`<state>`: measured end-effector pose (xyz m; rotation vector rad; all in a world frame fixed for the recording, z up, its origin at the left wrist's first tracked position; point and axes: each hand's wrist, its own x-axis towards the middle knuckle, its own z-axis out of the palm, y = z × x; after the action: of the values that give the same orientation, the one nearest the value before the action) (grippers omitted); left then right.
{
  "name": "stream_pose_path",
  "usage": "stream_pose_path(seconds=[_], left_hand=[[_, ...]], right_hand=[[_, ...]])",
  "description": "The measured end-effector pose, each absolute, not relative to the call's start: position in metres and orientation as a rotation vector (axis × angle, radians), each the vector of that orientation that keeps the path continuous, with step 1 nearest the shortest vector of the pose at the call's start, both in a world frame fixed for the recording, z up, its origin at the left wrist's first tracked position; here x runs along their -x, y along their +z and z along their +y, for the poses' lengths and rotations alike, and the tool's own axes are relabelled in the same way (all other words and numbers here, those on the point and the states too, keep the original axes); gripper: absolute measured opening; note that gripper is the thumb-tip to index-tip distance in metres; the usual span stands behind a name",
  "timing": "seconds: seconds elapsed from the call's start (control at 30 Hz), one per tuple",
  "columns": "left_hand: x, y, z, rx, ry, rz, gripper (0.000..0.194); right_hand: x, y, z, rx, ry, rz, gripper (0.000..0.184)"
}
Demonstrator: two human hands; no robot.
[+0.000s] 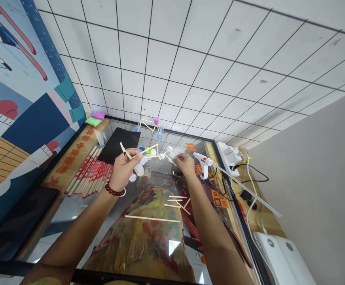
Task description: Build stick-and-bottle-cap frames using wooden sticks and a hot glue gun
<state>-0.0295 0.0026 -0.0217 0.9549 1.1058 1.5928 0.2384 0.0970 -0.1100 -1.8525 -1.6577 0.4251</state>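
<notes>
My left hand is closed on a small frame of thin wooden sticks, held above the glass tabletop. A short pale stick with a dark band pokes up from the same hand. The fingertips of my right hand pinch a second little stick frame, close to the first one. White round pieces show between the two frames; I cannot tell whether the frames touch. Beneath my left hand lie several round caps, partly covered by it.
A finished-looking stick model with blue discs stands at the back. Bundled chopsticks and a black sheet lie left. Loose sticks are in front. Right are a white glue gun with its stick, cables, and a power strip.
</notes>
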Motion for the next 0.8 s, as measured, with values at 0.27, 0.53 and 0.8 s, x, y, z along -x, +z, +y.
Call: stream_pose_path(seconds=[0.27,0.53,0.8], left_hand=[[0.027,-0.020,0.001,-0.970,1.585,1.124,0.026],[0.026,-0.023,0.003,-0.958,1.590,1.095,0.026],[0.025,-0.026,-0.001,-1.131,1.353,1.119,0.031]], right_hand=[[-0.236,-0.104,0.090,1.805,0.385,-1.655,0.020],[-0.222,-0.105,0.074,1.722,0.310,-1.839,0.016],[-0.226,-0.102,0.071,1.678,0.320,-1.827,0.015]])
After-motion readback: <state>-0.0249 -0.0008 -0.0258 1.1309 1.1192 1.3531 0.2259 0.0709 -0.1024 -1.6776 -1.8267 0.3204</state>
